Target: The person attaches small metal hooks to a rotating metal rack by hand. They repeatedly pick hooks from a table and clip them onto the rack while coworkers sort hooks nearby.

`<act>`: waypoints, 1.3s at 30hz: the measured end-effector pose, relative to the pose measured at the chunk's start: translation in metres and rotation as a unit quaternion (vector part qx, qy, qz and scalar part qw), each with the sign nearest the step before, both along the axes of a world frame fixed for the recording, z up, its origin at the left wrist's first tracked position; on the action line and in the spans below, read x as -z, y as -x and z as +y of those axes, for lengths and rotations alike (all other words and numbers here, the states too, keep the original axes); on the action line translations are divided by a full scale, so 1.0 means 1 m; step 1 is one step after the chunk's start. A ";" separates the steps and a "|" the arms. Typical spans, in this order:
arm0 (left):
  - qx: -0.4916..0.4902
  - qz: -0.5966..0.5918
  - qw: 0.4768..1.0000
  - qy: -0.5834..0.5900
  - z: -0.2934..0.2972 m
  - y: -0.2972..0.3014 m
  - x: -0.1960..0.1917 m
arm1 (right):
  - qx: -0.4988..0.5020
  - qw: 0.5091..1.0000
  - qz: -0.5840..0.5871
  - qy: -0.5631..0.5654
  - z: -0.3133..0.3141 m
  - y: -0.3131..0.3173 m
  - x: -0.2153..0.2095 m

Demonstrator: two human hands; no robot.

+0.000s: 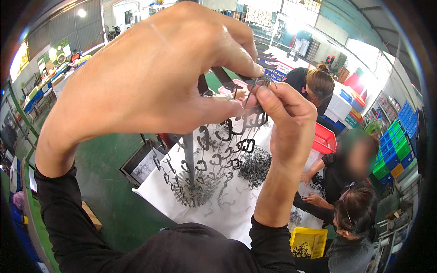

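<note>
Both hands are raised high in front of me and meet at the top of a hanging black rack. My left hand (150, 77) arches over from the left, its fingers curled closed round the rack's top; what they grip is partly hidden. Thumb and forefinger of my right hand (291, 113) pinch a thin dark wire hook (257, 83) beside the left fingertips. Below, black C-shaped pieces (224, 129) hang in several strings round a grey upright pole (188, 154). Lower down, the strings form a ring above the table.
On the white-covered table (159, 195) lies a heap of black pieces (255, 168). A yellow basket (326, 241) holds more. Several people work along the right side, one person's hand (314, 199) by the pieces. A red basket (325, 136) stands behind; a dark open box (132, 164) is left.
</note>
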State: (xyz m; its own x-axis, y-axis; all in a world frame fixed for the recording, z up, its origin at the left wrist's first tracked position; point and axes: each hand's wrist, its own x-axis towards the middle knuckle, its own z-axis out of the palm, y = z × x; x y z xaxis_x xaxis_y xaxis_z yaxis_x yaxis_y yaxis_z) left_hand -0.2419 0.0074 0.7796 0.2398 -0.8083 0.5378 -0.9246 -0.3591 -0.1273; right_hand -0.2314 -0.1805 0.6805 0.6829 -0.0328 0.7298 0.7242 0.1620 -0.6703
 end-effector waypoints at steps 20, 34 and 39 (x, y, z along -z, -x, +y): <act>-0.015 -0.027 0.999 -0.039 0.002 -0.006 -0.013 | -0.037 0.998 0.045 -0.017 -0.010 -0.005 -0.002; 0.000 -0.061 0.997 -0.048 -0.003 -0.001 -0.013 | -0.028 0.995 -0.021 -0.095 -0.002 -0.005 0.004; -0.078 -0.016 0.992 -0.098 -0.002 0.002 -0.022 | -0.011 0.994 -0.020 -0.111 -0.029 -0.013 0.008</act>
State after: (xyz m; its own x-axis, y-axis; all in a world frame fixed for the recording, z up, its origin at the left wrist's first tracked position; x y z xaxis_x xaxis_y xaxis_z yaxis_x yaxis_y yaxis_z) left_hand -0.2439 0.0054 0.8012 0.3566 -0.8518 0.3837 -0.8538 -0.4638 -0.2363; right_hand -0.2182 -0.2092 0.6727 0.6559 -0.1816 0.7327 0.7442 0.3183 -0.5873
